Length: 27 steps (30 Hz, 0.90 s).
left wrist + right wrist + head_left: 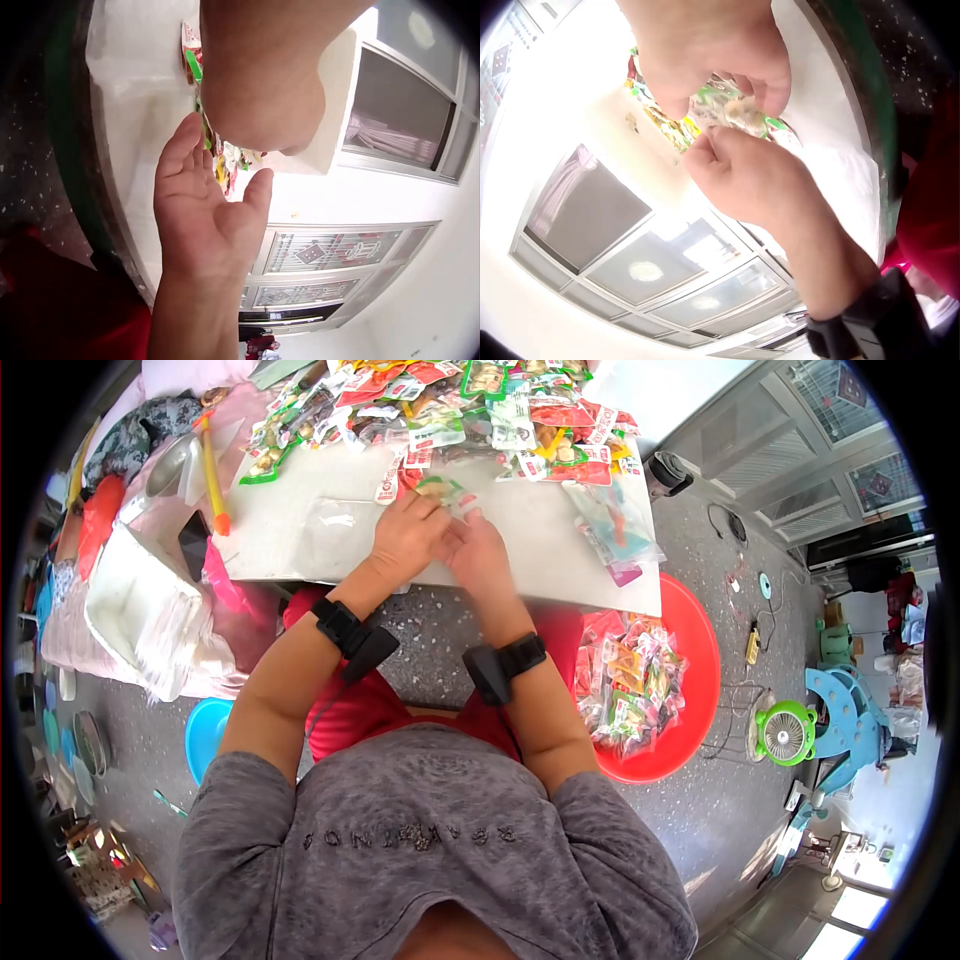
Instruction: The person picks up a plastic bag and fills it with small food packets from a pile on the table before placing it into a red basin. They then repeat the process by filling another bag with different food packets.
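Observation:
My left hand [408,538] pinches a small clear-and-green food packet [442,490] by its edge, over the near part of the white tabletop. In the right wrist view that left hand [742,169] has thumb and fingertips together at the packet [731,109]. Close beside it is my right hand [478,555], slightly blurred in the head view. From the left wrist view the right hand [202,202] shows its palm, with the thumb standing apart from the fingers. The left fingertips are hidden behind the hand's own back in that view.
A heap of snack packets [480,420] covers the table's far side. Clear plastic bags [330,535] lie at left, and more packaging [615,530] sits at the right corner. A red basin [700,660] of packets stands below right; a white box [125,595] is at left.

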Each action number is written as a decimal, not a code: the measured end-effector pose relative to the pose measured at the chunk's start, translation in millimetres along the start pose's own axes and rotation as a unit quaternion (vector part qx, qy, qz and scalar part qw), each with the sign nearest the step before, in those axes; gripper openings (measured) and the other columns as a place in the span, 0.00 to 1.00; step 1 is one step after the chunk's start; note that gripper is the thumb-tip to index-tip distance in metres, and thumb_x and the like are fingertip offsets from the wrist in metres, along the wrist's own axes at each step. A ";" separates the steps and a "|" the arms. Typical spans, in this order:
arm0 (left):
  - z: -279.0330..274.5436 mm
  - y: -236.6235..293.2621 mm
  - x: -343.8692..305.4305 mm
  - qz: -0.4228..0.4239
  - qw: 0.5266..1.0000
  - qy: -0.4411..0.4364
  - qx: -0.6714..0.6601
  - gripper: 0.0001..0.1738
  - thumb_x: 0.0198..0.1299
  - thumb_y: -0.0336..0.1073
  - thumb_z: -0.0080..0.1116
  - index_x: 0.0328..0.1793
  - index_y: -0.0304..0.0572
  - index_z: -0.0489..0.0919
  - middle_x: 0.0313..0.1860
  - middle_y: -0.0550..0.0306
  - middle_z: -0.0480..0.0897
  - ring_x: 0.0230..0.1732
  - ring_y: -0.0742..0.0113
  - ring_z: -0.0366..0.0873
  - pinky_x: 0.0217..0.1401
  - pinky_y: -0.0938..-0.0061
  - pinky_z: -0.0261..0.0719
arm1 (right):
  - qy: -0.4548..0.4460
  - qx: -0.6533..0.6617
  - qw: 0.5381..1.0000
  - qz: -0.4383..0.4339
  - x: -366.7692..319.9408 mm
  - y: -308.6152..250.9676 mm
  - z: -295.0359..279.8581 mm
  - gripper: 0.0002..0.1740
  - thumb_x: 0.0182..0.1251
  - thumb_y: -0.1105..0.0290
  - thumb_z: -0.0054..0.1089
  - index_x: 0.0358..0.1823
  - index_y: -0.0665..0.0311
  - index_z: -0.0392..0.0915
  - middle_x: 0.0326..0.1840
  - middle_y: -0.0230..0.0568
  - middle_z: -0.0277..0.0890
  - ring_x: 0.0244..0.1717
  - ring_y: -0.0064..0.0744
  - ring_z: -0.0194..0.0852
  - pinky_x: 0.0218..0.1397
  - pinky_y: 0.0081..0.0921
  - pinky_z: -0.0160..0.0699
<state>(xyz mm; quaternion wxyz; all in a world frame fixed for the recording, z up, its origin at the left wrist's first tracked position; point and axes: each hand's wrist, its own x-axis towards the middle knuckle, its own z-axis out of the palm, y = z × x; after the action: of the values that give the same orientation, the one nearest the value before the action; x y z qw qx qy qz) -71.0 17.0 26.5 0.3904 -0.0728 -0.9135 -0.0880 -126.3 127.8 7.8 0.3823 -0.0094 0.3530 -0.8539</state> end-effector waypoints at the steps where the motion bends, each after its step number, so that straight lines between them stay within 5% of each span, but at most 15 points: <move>1: 3.5 9.2 -7.6 0.012 1.000 -0.005 -0.022 0.06 0.38 0.29 0.51 0.28 0.42 0.71 0.30 0.57 0.72 0.33 0.59 0.69 0.35 0.69 0.69 | -0.059 0.046 0.997 0.011 0.8 -1.9 -3.5 0.14 0.60 0.64 0.45 0.42 0.65 0.63 0.36 0.36 0.67 0.37 0.30 0.68 0.36 0.28 0.71; 2: 6.4 15.4 -15.6 0.022 0.999 -0.012 -0.042 0.07 0.38 0.30 0.51 0.28 0.42 0.71 0.30 0.57 0.71 0.33 0.59 0.69 0.35 0.69 0.69 | -0.118 0.094 0.988 0.025 2.8 -1.2 -7.3 0.13 0.60 0.65 0.45 0.42 0.65 0.63 0.37 0.38 0.67 0.37 0.31 0.68 0.37 0.29 0.71; 4: 14.1 25.2 -32.6 0.026 0.998 -0.026 -0.043 0.07 0.37 0.30 0.50 0.28 0.42 0.71 0.30 0.56 0.70 0.33 0.59 0.69 0.36 0.69 0.69 | -0.106 -0.166 0.975 -0.107 15.7 14.0 -28.4 0.13 0.59 0.66 0.46 0.42 0.66 0.64 0.38 0.40 0.68 0.38 0.32 0.68 0.37 0.30 0.71; 6: 10.2 32.4 -43.6 0.009 0.997 -0.063 -0.049 0.08 0.39 0.30 0.51 0.30 0.41 0.71 0.34 0.54 0.70 0.37 0.58 0.69 0.38 0.69 0.69 | -0.027 -0.028 0.999 -0.014 3.0 7.4 -30.7 0.15 0.56 0.68 0.47 0.44 0.68 0.64 0.36 0.43 0.68 0.38 0.32 0.69 0.35 0.31 0.72; 7: 5.0 33.3 -48.1 -0.021 0.996 -0.047 -0.067 0.09 0.40 0.31 0.51 0.31 0.40 0.71 0.35 0.53 0.71 0.38 0.57 0.69 0.39 0.69 0.69 | -0.035 -0.301 0.947 -0.105 -3.9 4.0 -35.3 0.16 0.56 0.69 0.47 0.44 0.68 0.63 0.36 0.43 0.68 0.37 0.32 0.69 0.35 0.30 0.72; 8: 0.9 35.0 -52.2 -0.050 0.995 -0.030 -0.086 0.09 0.41 0.31 0.51 0.32 0.40 0.72 0.36 0.53 0.71 0.39 0.56 0.69 0.40 0.69 0.69 | -0.042 -0.547 0.814 -0.191 -9.2 -0.4 -40.5 0.16 0.56 0.70 0.47 0.45 0.68 0.62 0.36 0.43 0.68 0.37 0.31 0.69 0.34 0.29 0.72; 9: -1.4 35.9 -54.8 -0.078 0.991 -0.012 -0.106 0.10 0.42 0.32 0.52 0.34 0.40 0.72 0.37 0.52 0.71 0.40 0.55 0.69 0.41 0.69 0.69 | -0.044 -0.746 0.611 -0.263 -11.3 -1.5 -42.7 0.17 0.56 0.70 0.47 0.46 0.69 0.61 0.35 0.42 0.68 0.36 0.31 0.70 0.33 0.29 0.73; 10: -4.1 32.2 -59.0 -0.131 0.987 -0.026 -0.089 0.11 0.43 0.33 0.52 0.35 0.39 0.72 0.37 0.51 0.71 0.40 0.55 0.69 0.41 0.69 0.69 | -0.023 -0.558 0.808 -0.187 -7.9 4.5 -47.9 0.17 0.56 0.71 0.45 0.47 0.69 0.61 0.36 0.43 0.68 0.35 0.32 0.70 0.33 0.28 0.73; 11: -7.6 26.3 -65.8 -0.183 0.980 -0.041 -0.072 0.13 0.44 0.35 0.52 0.36 0.39 0.72 0.38 0.50 0.71 0.41 0.54 0.69 0.42 0.69 0.70 | 0.028 -0.306 0.941 -0.144 -4.4 10.5 -53.1 0.17 0.56 0.72 0.44 0.47 0.69 0.60 0.36 0.44 0.68 0.34 0.32 0.71 0.33 0.28 0.74; 18: -14.1 8.6 -63.1 -0.322 0.913 -0.249 0.015 0.11 0.46 0.40 0.49 0.31 0.40 0.73 0.36 0.48 0.73 0.38 0.52 0.71 0.39 0.65 0.70 | -0.020 -0.216 0.965 -0.145 -14.4 -10.0 -55.7 0.16 0.57 0.78 0.39 0.48 0.70 0.60 0.42 0.47 0.67 0.40 0.40 0.70 0.41 0.36 0.72; 24: -8.2 -1.7 -61.3 -0.367 0.896 -0.246 -0.043 0.10 0.47 0.37 0.46 0.27 0.39 0.73 0.31 0.46 0.73 0.35 0.49 0.70 0.38 0.64 0.69 | -0.073 0.006 0.997 -0.035 -25.1 -23.2 -48.5 0.17 0.56 0.78 0.39 0.49 0.73 0.59 0.47 0.52 0.65 0.47 0.45 0.68 0.52 0.41 0.66; 27: -8.5 -4.2 -65.4 -0.362 0.897 -0.241 -0.081 0.13 0.49 0.39 0.41 0.30 0.38 0.73 0.32 0.41 0.73 0.37 0.47 0.71 0.40 0.60 0.69 | -0.065 -0.009 0.998 -0.019 -29.8 -21.9 -46.1 0.18 0.56 0.78 0.40 0.49 0.73 0.59 0.47 0.51 0.66 0.47 0.44 0.67 0.52 0.40 0.66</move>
<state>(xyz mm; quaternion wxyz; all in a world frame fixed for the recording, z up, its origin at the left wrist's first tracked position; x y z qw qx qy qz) -21.2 6.8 -15.7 0.0923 0.2123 -0.9327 -0.2766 -132.5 185.0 -5.9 0.3883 -0.0750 0.3344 -0.8555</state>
